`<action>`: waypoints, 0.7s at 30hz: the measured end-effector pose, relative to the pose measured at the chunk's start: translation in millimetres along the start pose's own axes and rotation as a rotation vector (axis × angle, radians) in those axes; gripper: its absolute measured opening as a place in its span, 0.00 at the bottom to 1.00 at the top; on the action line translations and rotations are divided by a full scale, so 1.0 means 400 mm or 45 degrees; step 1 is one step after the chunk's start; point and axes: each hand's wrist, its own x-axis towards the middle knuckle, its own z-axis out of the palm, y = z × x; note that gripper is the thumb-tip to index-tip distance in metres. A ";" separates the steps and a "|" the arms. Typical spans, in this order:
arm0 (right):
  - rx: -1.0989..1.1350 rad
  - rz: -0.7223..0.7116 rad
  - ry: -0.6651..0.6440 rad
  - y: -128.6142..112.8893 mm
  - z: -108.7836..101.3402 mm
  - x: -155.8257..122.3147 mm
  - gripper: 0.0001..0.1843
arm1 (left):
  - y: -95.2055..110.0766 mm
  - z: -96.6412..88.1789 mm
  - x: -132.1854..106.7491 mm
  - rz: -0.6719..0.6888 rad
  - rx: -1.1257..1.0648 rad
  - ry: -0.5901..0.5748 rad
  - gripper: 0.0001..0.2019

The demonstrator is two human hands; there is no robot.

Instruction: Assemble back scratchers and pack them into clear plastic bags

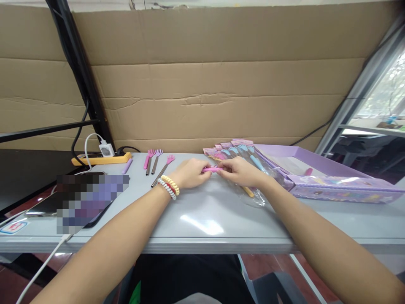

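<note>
Between my two hands, over the middle of the table, is a slim pink plastic handle. My left hand pinches its left end, and my right hand closes on its right end. Left of my left hand lie loose back scratcher parts: a pink claw head on a metal rod, a purple claw head on a rod, and another pink head beside a pink handle. Behind and under my right hand are several back scratchers in clear bags, with blue, pink and yellow parts.
A purple box stands open at the right with a pink piece inside. A yellow power strip, a loose purple handle and blurred phone-like devices with white cables lie left. Cardboard walls the back.
</note>
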 end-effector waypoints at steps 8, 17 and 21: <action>0.024 0.032 -0.035 -0.004 -0.002 -0.001 0.14 | 0.001 -0.002 0.001 -0.009 -0.027 -0.010 0.10; 0.033 0.050 -0.025 0.008 0.000 0.000 0.13 | -0.007 0.002 0.001 0.059 -0.078 -0.066 0.11; 0.052 0.050 -0.029 0.009 -0.002 0.000 0.13 | -0.006 0.000 0.001 0.071 -0.108 -0.079 0.13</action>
